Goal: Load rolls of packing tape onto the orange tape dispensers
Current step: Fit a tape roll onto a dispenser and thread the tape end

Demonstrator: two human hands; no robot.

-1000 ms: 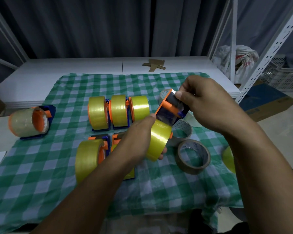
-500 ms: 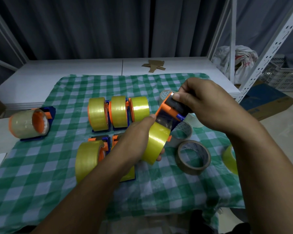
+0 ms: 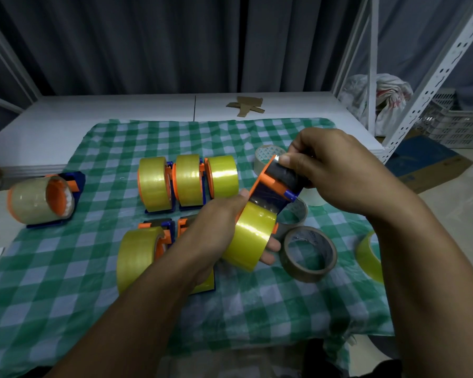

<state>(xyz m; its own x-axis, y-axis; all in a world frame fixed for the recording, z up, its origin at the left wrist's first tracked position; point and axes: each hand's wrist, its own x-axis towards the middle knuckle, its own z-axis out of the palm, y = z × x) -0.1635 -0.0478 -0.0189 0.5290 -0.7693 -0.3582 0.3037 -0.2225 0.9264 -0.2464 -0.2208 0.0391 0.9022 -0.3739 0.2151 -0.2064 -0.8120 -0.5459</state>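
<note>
1. Grip: the left hand [image 3: 213, 227] is grasping a yellow tape roll [image 3: 253, 236], its fingers curling under the rim. The right hand [image 3: 331, 170] is gripping the upper end of an orange dispenser [image 3: 271, 181]. Both things are being held just above the checked cloth [image 3: 93, 296]. Bearings below are read from this pair, with 12 pointing away from the person.
2. Step, as judged: the roll is sitting against the dispenser's lower end, with an orange flange showing beside it. Seating looks done or nearly so. Whether the tape end is threaded, I cannot tell.
3. 8 o'clock, near: a front loaded dispenser [image 3: 138, 257] is lying on the cloth, carrying a yellow roll. A second one beside it is hiding under the left forearm, so its load is unclear.
4. 3 to 4 o'clock: loose rolls are waiting. There is a brown roll [image 3: 309, 252] and an edge yellow roll [image 3: 369, 257], and another is partly hidden behind the held roll.
5. 10 o'clock: three loaded dispensers [image 3: 189, 182] are standing side by side, each holding a yellow roll.
6. 9 o'clock, well apart: a clear-tape dispenser [image 3: 38, 200] is lying at the cloth's left edge, loaded.
7. 12 o'clock: a pale roll [image 3: 265, 156] is peeking out beside the right thumb.
8. Tally, as judged: at least five are loaded, one is in hand and several rolls are loose. No empty dispenser is showing.
9. 2 o'clock, far: a white crate [image 3: 459, 124] is sitting beyond the table, and its contents are not readable.
</note>
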